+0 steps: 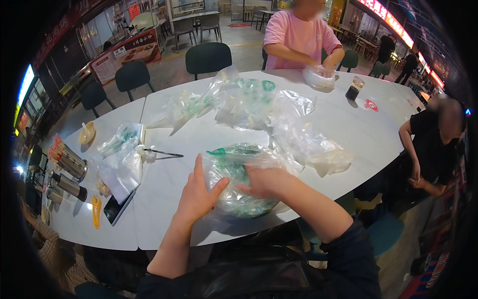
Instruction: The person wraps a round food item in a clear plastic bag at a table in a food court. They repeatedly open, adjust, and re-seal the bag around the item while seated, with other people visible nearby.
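A round clear plastic bag with green print [242, 203] sits before me near the table's front edge; what it contains is hard to make out through the film. On its left side is my left hand [203, 192], with thumb and fingers spread and nothing gripped. My right hand [267, 179] reaches into or under the film at the upper right of the bag. Plastic partly covers its fingers, so their grip is hidden. Beyond the bag lie more crumpled plastic bags [244, 101], with another clear bag [306, 142] to the right.
On the white table [168, 202] at left are yellow tongs [96, 212], a phone [117, 209], a chopstick holder [74, 160] and a small bowl [87, 133]. A person in pink [295, 41] handles a bag [319, 78] across the table, near a dark sauce jar [354, 89].
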`<action>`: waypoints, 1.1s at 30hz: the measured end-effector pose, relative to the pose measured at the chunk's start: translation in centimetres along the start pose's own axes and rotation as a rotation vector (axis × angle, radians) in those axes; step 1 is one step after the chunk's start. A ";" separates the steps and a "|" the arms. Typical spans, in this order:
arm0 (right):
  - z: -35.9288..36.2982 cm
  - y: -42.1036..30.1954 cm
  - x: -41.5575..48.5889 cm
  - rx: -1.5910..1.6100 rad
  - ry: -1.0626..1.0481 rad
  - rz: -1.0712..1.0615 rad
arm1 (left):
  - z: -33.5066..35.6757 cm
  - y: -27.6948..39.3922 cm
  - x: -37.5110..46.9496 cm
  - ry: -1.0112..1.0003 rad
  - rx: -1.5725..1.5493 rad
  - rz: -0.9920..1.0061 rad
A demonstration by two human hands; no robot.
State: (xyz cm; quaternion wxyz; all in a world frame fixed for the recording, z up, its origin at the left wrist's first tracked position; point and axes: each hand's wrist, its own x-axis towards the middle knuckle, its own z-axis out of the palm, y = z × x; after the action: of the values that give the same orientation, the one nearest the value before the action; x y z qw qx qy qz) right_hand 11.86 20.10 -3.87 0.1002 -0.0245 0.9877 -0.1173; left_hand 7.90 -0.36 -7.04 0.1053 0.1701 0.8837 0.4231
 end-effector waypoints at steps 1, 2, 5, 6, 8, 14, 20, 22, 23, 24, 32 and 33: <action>0.6 0.1 -0.3 -0.038 0.128 -0.042 | 0.4 -0.1 0.6 -0.036 -0.063 -0.003; 1.0 0.5 -0.6 -0.103 0.182 -0.041 | 0.7 -0.2 1.2 -0.073 -0.127 -0.006; 0.7 2.0 -1.7 0.193 0.066 0.021 | 1.7 -0.1 2.2 -0.036 -0.229 0.151; 0.4 2.4 -2.3 0.219 0.054 -0.063 | 1.8 0.0 2.2 -0.029 -0.239 0.162; -0.1 3.0 -4.2 0.281 0.111 -0.252 | 1.7 0.5 1.6 0.104 -0.122 0.339; 1.0 4.3 -8.7 0.081 1.103 -0.002 | 0.7 3.4 -1.1 0.222 0.169 0.478; 0.4 7.6 -11.2 1.909 0.713 0.251 | 0.1 4.2 -3.2 0.099 0.484 0.827; 0.1 7.6 -11.6 2.085 0.663 0.261 | 0.0 3.8 -3.3 0.035 0.526 0.869; 0.0 7.5 -11.7 2.160 0.619 0.234 | 0.0 3.7 -3.2 0.039 0.512 0.908; -0.1 7.5 -11.8 2.136 0.509 0.122 | -0.1 3.5 -3.1 0.033 0.500 0.917; 3.1 9.7 -8.8 1.162 0.479 0.471 | -0.2 2.9 -2.2 -0.079 0.349 0.982; 4.1 9.9 -8.7 1.237 0.425 0.530 | -0.3 2.7 -2.0 -0.107 0.289 0.904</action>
State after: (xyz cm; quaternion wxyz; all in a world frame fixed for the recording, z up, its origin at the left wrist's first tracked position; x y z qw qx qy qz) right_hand 20.99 29.43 -8.44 -0.0741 0.3017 0.7107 -0.6312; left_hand 10.18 0.25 -4.72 -0.0687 0.5720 0.7642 0.2899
